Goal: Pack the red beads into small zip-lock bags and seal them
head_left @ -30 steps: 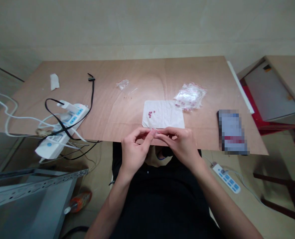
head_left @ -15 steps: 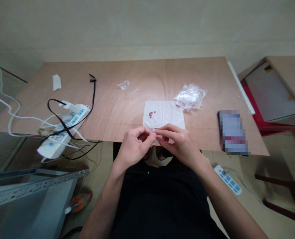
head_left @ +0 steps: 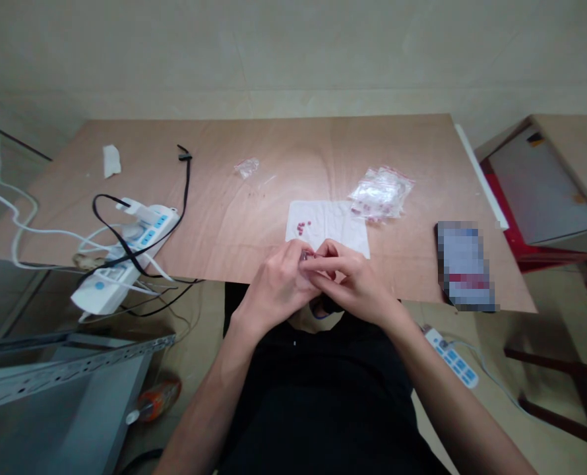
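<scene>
My left hand (head_left: 279, 280) and my right hand (head_left: 351, 277) meet at the near edge of the table, just in front of a white cloth or paper sheet (head_left: 329, 221). Both are closed, with fingertips pinched together around a small clear plastic bag (head_left: 304, 256). Only a shiny bit of the bag shows between the fingers; the rest is covered. Several small dark-red pieces (head_left: 301, 229) lie on the left part of the white sheet. A pile of clear zip bags with red strips (head_left: 382, 191) overlaps the sheet's right back corner.
A crumpled clear bag (head_left: 247, 167) lies farther back on the wooden table (head_left: 214, 218). Left are a white power strip (head_left: 130, 257) with tangled cables and a white scrap (head_left: 111, 161). A phone (head_left: 464, 264) rests at the right. Another power strip (head_left: 452, 359) is on the floor.
My left hand has rolled over so its back faces up more, and its fingers have come closer to my right hand. The pieces on the sheet have stayed put.
</scene>
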Motion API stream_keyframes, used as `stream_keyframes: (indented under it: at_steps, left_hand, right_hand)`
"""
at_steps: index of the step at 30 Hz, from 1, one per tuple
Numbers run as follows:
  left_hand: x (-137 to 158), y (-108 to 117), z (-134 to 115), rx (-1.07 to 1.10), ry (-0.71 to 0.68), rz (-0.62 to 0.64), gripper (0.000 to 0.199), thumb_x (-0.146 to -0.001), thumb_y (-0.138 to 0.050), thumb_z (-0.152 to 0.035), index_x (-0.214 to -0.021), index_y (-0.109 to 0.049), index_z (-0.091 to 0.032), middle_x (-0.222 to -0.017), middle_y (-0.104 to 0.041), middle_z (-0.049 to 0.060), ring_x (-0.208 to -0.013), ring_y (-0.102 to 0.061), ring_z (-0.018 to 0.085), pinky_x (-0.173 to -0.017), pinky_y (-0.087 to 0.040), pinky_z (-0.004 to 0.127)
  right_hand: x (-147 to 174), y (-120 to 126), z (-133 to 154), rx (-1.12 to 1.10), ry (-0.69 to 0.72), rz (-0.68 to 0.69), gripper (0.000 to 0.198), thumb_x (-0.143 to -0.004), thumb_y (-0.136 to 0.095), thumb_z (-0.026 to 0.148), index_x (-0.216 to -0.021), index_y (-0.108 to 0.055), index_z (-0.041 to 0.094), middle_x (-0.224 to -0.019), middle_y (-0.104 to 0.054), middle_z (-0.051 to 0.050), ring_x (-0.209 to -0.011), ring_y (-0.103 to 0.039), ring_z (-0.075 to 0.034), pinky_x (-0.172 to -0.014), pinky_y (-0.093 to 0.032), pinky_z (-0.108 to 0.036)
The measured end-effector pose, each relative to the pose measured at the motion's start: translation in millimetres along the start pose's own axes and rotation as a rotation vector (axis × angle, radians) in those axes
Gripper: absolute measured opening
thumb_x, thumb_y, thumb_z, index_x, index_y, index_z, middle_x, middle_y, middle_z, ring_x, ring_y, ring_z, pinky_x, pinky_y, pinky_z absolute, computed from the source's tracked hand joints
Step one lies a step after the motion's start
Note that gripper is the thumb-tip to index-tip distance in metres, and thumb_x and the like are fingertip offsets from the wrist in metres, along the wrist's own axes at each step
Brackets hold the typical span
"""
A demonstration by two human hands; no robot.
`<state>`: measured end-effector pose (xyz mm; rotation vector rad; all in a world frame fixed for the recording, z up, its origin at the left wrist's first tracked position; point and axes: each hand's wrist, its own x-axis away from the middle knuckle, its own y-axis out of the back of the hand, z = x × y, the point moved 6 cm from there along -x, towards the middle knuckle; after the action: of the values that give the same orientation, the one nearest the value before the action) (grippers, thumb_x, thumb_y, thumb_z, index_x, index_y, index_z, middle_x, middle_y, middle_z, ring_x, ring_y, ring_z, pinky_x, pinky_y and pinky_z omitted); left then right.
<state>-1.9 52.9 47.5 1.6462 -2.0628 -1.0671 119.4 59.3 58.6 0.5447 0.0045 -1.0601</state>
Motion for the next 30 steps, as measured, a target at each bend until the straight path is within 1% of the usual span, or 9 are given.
stream_keyframes:
  at_steps: [3, 5, 8, 11, 14, 17, 19, 23, 30]
  left_hand:
    - [3.5, 0.6, 6.9, -0.019, 0.018, -0.041, 0.023, -0.079, -0.069, -0.032, -0.092, -0.054, -0.021, -0.087, -0.066, 0.005, -0.077, -0.064, 0.02, -0.072, -0.051, 0.032]
    - [6.4, 3.2, 12.7, -0.005, 0.039, -0.07, 0.024, -0.077, -0.072, -0.035, -0.089, -0.056, -0.021, -0.083, -0.066, 0.004, -0.074, -0.064, 0.018, -0.07, -0.051, 0.03]
    - [9.5, 8.0, 19.5, 0.032, 0.068, -0.104, 0.03, -0.076, -0.075, -0.043, -0.087, -0.058, -0.021, -0.08, -0.068, 0.003, -0.071, -0.065, 0.017, -0.07, -0.051, 0.029]
    - [10.6, 12.4, 22.7, 0.056, 0.093, -0.128, 0.032, -0.074, -0.076, -0.046, -0.086, -0.059, -0.021, -0.075, -0.068, 0.001, -0.066, -0.065, 0.016, -0.067, -0.052, 0.028]
    - [11.5, 16.4, 24.3, 0.064, 0.099, -0.147, 0.033, -0.073, -0.077, -0.046, -0.086, -0.06, -0.021, -0.074, -0.067, 0.001, -0.065, -0.063, 0.015, -0.066, -0.052, 0.027]
    - [13.2, 18.4, 28.0, 0.074, 0.116, -0.149, 0.033, -0.072, -0.078, -0.044, -0.087, -0.06, -0.021, -0.074, -0.067, 0.001, -0.064, -0.063, 0.015, -0.065, -0.052, 0.027]
    - [14.3, 18.7, 30.7, 0.078, 0.125, -0.15, 0.032, -0.072, -0.079, -0.044, -0.086, -0.06, -0.022, -0.073, -0.067, 0.0, -0.064, -0.062, 0.015, -0.065, -0.052, 0.027]
    - [15.0, 18.4, 34.4, 0.088, 0.124, -0.148, 0.032, -0.072, -0.078, -0.044, -0.086, -0.061, -0.022, -0.074, -0.068, 0.001, -0.064, -0.064, 0.015, -0.064, -0.052, 0.026]
    - [15.9, 20.8, 42.3, 0.072, 0.143, -0.151, 0.031, -0.074, -0.077, -0.044, -0.086, -0.06, -0.021, -0.074, -0.068, 0.001, -0.064, -0.064, 0.015, -0.065, -0.052, 0.026]
  right_hand:
    - [-1.0, -2.2, -7.2, -0.117, -0.059, -0.019, 0.017, -0.086, -0.065, 0.033, -0.086, -0.078, 0.022, -0.076, -0.053, -0.002, -0.071, -0.053, -0.013, -0.06, -0.045, -0.026]
    - [-6.1, 1.7, -20.4, -0.148, -0.093, -0.091, 0.019, -0.087, -0.065, 0.036, -0.082, -0.077, 0.022, -0.074, -0.056, -0.002, -0.07, -0.054, -0.013, -0.06, -0.045, -0.027]
    - [-23.6, 11.1, -51.8, 0.049, -0.131, -0.214, 0.014, -0.086, -0.064, 0.025, -0.092, -0.076, 0.02, -0.08, -0.064, -0.004, -0.069, -0.057, -0.014, -0.064, -0.047, -0.029]
    - [-49.4, 9.2, -84.5, 0.286, -0.137, -0.146, 0.029, -0.084, -0.059, 0.01, -0.108, -0.073, 0.016, -0.102, -0.066, -0.011, -0.077, -0.061, -0.017, -0.073, -0.051, -0.032]
    - [-70.0, 3.2, -104.1, 0.391, -0.113, -0.039, 0.031, -0.084, -0.056, 0.006, -0.106, -0.074, 0.016, -0.106, -0.066, -0.014, -0.087, -0.062, -0.021, -0.082, -0.05, -0.036]
    - [-79.1, -3.1, -106.9, 0.46, -0.051, 0.061, 0.026, -0.085, -0.054, 0.007, -0.089, -0.077, 0.016, -0.096, -0.067, -0.013, -0.087, -0.061, -0.021, -0.084, -0.049, -0.036]
    - [-80.4, -5.5, -104.9, 0.493, -0.007, 0.094, 0.027, -0.087, -0.052, 0.008, -0.084, -0.077, 0.016, -0.093, -0.066, -0.012, -0.084, -0.061, -0.02, -0.081, -0.049, -0.034]
    - [-79.7, -5.7, -105.1, 0.534, 0.011, 0.072, 0.027, -0.087, -0.053, 0.007, -0.084, -0.077, 0.018, -0.092, -0.067, -0.01, -0.085, -0.061, -0.02, -0.079, -0.048, -0.032]
    - [-81.7, -8.6, -103.3, 0.608, 0.008, 0.063, 0.024, -0.089, -0.051, 0.008, -0.089, -0.073, 0.015, -0.094, -0.068, -0.013, -0.087, -0.061, -0.021, -0.079, -0.048, -0.034]
